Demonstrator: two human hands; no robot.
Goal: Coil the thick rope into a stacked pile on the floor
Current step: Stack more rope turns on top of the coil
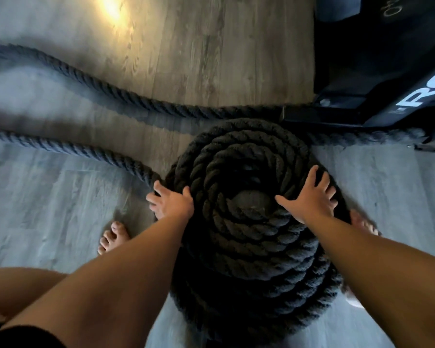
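Observation:
A thick black twisted rope is wound into a tall stacked coil [249, 237] on the wooden floor [186, 59] in front of me, with a small hollow in its middle. My left hand [172, 203] grips the rope at the coil's left edge, where a loose length [68, 149] runs off to the left. My right hand [312, 197] lies flat with spread fingers on the coil's upper right side. A second loose stretch [106, 89] curves across the floor behind the coil.
Black gym equipment [387, 71] with white lettering stands at the back right, close to the coil. My bare feet are on either side of the coil: left foot [113, 236], right foot [363, 223]. My left knee fills the lower left corner.

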